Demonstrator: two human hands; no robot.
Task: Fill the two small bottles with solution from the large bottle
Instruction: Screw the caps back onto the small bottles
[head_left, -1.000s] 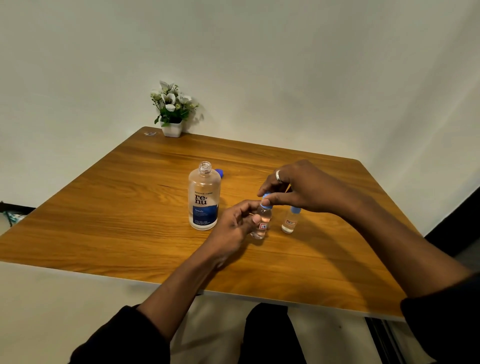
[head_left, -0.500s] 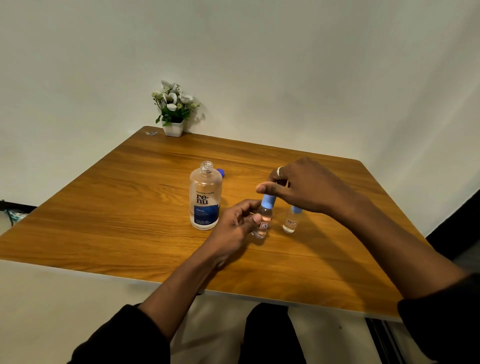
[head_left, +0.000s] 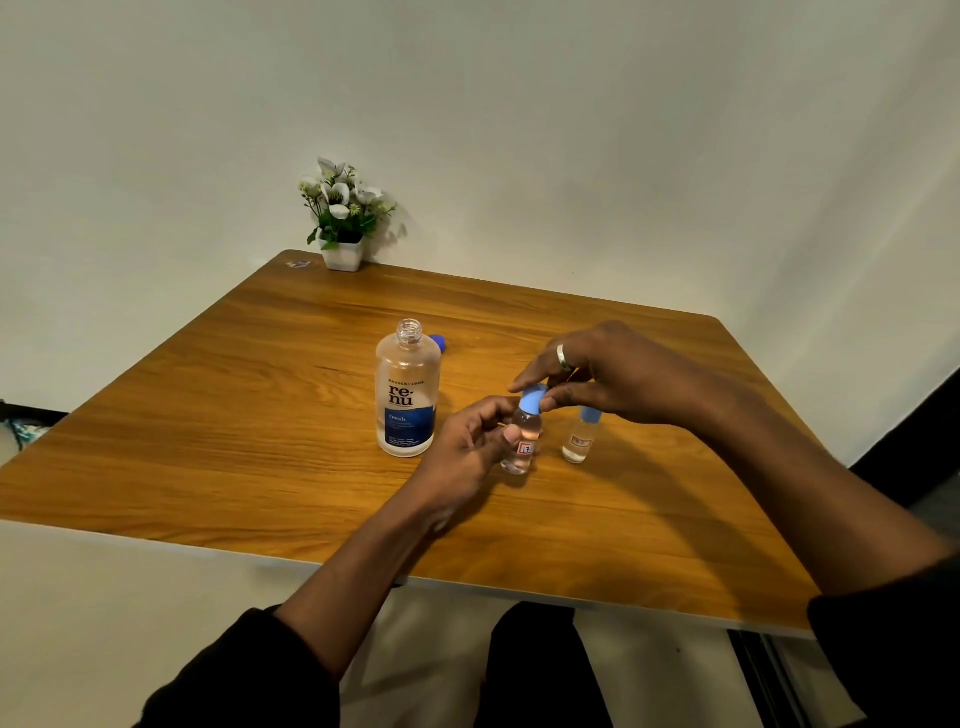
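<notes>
The large clear bottle (head_left: 408, 395) with a blue label stands uncapped on the wooden table (head_left: 260, 415). Its dark blue cap (head_left: 439, 341) lies just behind it. To its right, my left hand (head_left: 467, 447) grips a small clear bottle (head_left: 521, 441) by its body, upright on the table. My right hand (head_left: 608, 374), with a ring on one finger, pinches that bottle's light blue cap (head_left: 532, 400) from above. A second small bottle (head_left: 580, 439) with a light blue cap stands just to the right, under my right hand, untouched.
A small white pot of white flowers (head_left: 343, 218) stands at the table's far left corner against the wall. A tiny scrap (head_left: 298, 264) lies beside it. The table's near edge (head_left: 519, 587) runs above my knees.
My right hand's fingers have shifted on the light blue cap of the small bottle. My left hand keeps the same hold on the bottle's body. Nothing else moved.
</notes>
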